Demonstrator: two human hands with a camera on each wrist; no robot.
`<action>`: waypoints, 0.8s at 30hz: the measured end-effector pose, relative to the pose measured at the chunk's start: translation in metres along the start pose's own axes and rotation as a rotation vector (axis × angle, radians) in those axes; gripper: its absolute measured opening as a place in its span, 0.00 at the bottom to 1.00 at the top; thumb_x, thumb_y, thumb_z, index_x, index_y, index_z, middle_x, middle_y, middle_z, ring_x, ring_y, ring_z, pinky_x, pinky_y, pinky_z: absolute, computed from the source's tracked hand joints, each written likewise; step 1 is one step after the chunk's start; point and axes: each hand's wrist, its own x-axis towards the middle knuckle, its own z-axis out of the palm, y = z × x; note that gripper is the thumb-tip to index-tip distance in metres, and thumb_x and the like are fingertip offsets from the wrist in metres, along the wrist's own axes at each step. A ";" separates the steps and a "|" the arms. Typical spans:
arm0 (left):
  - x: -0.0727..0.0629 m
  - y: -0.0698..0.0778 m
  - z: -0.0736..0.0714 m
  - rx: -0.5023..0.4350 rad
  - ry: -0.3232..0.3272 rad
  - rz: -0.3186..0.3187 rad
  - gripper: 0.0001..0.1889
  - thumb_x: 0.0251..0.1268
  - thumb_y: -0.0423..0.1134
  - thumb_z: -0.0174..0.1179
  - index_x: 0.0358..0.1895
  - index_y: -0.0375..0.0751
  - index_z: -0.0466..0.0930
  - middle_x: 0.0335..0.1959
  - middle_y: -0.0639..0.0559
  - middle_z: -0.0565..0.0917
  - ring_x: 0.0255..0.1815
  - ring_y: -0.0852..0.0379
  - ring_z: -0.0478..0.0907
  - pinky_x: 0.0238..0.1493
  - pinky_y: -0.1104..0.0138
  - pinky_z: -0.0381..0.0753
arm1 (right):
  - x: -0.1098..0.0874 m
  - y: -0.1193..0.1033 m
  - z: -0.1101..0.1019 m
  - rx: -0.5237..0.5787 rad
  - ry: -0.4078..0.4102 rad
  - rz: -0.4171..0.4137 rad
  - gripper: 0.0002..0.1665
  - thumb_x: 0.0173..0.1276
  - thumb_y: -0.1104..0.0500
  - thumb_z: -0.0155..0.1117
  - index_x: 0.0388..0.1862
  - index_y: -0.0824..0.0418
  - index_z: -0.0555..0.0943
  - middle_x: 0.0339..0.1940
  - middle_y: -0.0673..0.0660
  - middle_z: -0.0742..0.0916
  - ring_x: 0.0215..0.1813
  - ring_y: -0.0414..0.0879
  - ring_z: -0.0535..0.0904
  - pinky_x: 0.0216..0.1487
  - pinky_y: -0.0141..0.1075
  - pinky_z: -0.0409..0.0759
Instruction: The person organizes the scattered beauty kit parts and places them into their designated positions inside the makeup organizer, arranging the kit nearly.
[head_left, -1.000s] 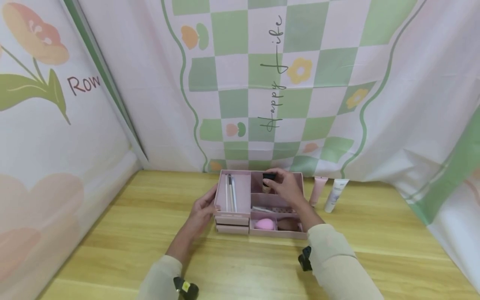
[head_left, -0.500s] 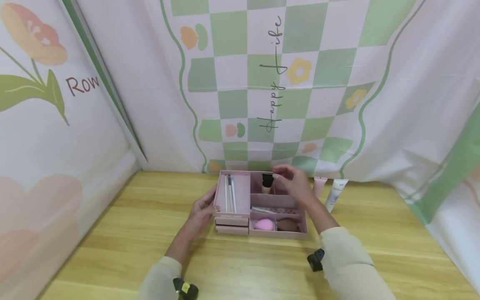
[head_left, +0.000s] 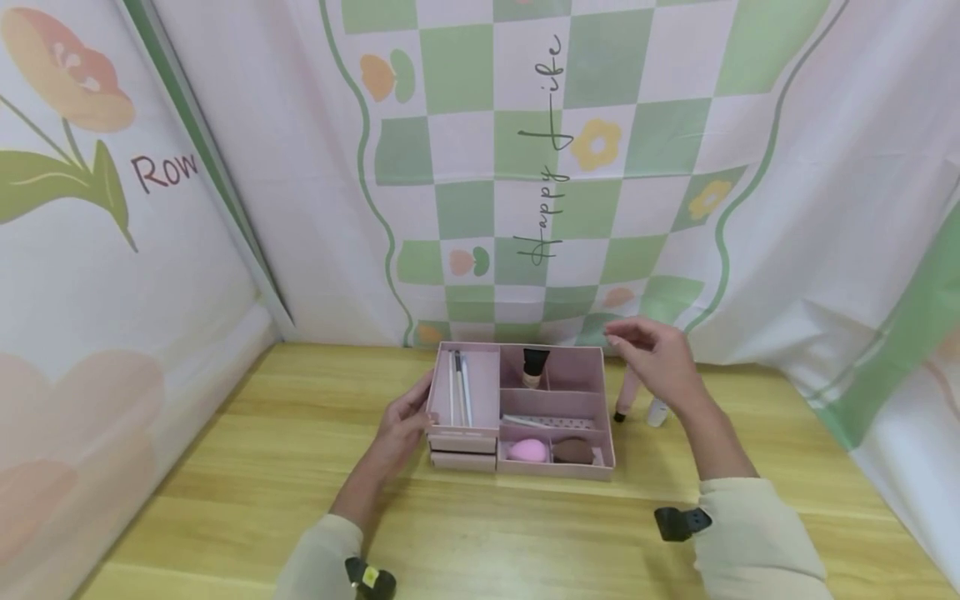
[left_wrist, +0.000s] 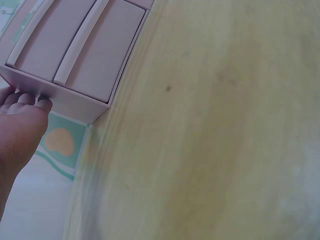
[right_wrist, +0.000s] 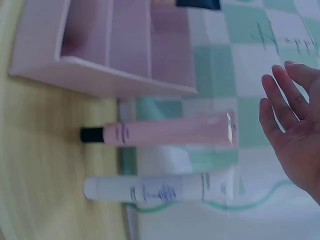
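Observation:
A pink makeup organizer point(head_left: 552, 472) stands on the wooden table. My left hand point(head_left: 397, 429) rests against its left side; in the left wrist view the fingertips touch the side panel near the drawers point(left_wrist: 85, 55). My right hand point(head_left: 656, 367) holds nothing, its fingers relaxed, raised to the right of the organizer. Under it stand a pink squeeze tube point(right_wrist: 170, 131) with a black cap and a white squeeze tube point(right_wrist: 160, 188), both upright on their caps and partly hidden by the hand in the head view. A black-topped tube point(head_left: 535, 364) with a beige lower part stands in the back compartment.
Several slim brushes or pencils point(head_left: 461, 387) lie in the organizer's left top tray. A pink makeup sponge point(head_left: 528, 451) and a brown one point(head_left: 573, 451) sit in the front compartments, and a dotted strip point(head_left: 558, 422) lies behind them. A patterned curtain point(head_left: 465, 208) hangs behind the table.
My right hand has let go of the black-topped tube in the back compartment and moved right, over the two standing tubes. My left hand stays at the organizer's side.

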 end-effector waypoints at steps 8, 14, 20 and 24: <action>0.000 0.000 0.000 0.002 -0.001 0.002 0.43 0.60 0.24 0.51 0.80 0.29 0.46 0.85 0.37 0.46 0.86 0.40 0.42 0.82 0.60 0.50 | -0.009 0.024 -0.034 0.068 0.148 0.037 0.15 0.72 0.62 0.64 0.53 0.71 0.82 0.38 0.23 0.84 0.43 0.19 0.80 0.49 0.10 0.78; 0.000 0.001 0.001 0.001 -0.002 0.004 0.42 0.60 0.23 0.51 0.80 0.29 0.45 0.85 0.36 0.45 0.86 0.40 0.42 0.81 0.64 0.52 | -0.017 0.055 -0.051 0.175 0.255 0.107 0.13 0.70 0.66 0.65 0.53 0.66 0.84 0.40 0.27 0.86 0.45 0.21 0.81 0.51 0.10 0.78; 0.000 0.001 0.001 0.001 0.001 0.009 0.42 0.60 0.23 0.51 0.80 0.28 0.45 0.85 0.36 0.45 0.86 0.39 0.41 0.81 0.63 0.51 | -0.033 0.083 -0.060 0.439 0.190 0.260 0.12 0.72 0.62 0.64 0.51 0.48 0.84 0.42 0.30 0.88 0.44 0.23 0.82 0.48 0.11 0.80; -0.001 0.001 0.001 0.005 0.002 0.007 0.42 0.61 0.23 0.51 0.80 0.28 0.45 0.85 0.36 0.45 0.86 0.40 0.42 0.82 0.62 0.51 | -0.043 0.098 -0.055 0.585 0.122 0.286 0.14 0.74 0.63 0.61 0.50 0.45 0.83 0.43 0.33 0.89 0.44 0.25 0.84 0.48 0.15 0.83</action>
